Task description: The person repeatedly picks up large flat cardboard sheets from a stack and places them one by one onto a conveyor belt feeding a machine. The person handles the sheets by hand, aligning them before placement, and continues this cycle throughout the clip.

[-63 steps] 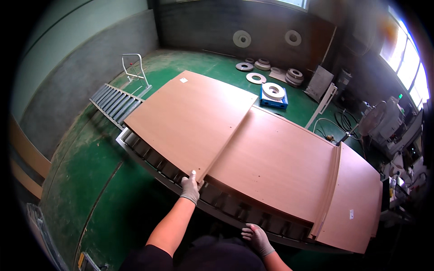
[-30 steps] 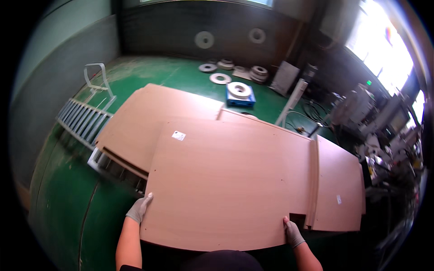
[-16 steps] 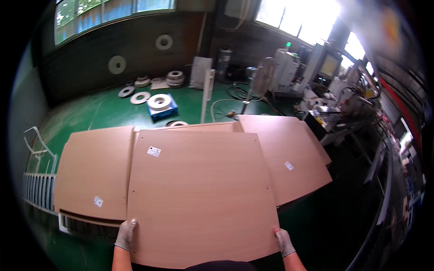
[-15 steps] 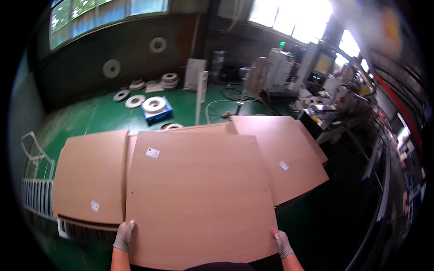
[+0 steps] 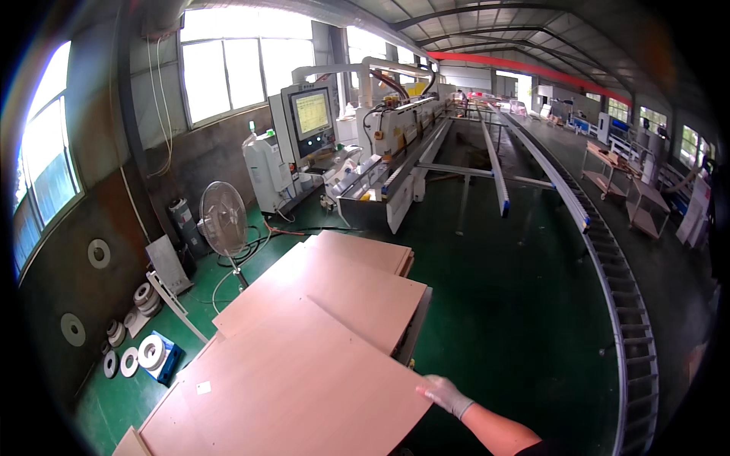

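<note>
Item: large wood-coloured panel (image 5: 296, 380), lying flat, partly over a stack of like panels (image 5: 342, 285); long axis runs from lower left toward upper right.
Right hand (image 5: 443, 393): gloved, fingers curled onto the panel's right edge near its front corner; panel extends leftward from this grip.
Left hand: out of view, so the right is the only one seen on the panel.
Surroundings: standing fan (image 5: 223, 220), green floor (image 5: 517, 304), roller conveyor (image 5: 608, 258).
</note>
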`<state>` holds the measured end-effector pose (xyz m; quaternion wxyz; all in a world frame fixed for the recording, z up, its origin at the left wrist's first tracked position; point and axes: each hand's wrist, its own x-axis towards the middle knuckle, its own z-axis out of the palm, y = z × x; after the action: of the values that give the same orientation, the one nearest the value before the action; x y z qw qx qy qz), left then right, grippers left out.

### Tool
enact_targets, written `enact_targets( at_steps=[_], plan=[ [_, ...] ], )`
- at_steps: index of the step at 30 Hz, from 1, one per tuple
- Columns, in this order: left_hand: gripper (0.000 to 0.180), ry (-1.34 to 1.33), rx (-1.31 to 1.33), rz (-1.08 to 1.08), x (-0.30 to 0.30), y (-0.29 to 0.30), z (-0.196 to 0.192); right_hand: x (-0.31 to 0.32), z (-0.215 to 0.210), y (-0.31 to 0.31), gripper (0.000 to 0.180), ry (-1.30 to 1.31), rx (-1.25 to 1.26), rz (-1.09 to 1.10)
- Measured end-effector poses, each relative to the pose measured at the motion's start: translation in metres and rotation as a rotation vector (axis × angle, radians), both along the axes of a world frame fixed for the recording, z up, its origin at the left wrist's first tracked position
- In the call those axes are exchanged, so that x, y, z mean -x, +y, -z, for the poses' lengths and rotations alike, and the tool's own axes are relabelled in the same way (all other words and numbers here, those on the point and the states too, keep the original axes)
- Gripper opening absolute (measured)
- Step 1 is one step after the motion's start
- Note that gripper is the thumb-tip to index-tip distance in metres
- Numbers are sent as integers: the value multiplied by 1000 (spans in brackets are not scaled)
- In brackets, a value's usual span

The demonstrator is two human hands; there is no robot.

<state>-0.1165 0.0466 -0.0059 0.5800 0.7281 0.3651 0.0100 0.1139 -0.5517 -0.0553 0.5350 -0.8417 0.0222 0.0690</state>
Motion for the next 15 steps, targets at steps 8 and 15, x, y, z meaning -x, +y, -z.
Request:
enact_targets(
  at_steps=[8, 15],
  plan=[
    [57, 197, -276, 145, -190, -98, 35, -181, -6, -13, 53, -334, 569, 465],
    [87, -256, -209, 58, -264, -205, 74, -259, 60, 19, 54, -369, 651, 392]
  ],
)
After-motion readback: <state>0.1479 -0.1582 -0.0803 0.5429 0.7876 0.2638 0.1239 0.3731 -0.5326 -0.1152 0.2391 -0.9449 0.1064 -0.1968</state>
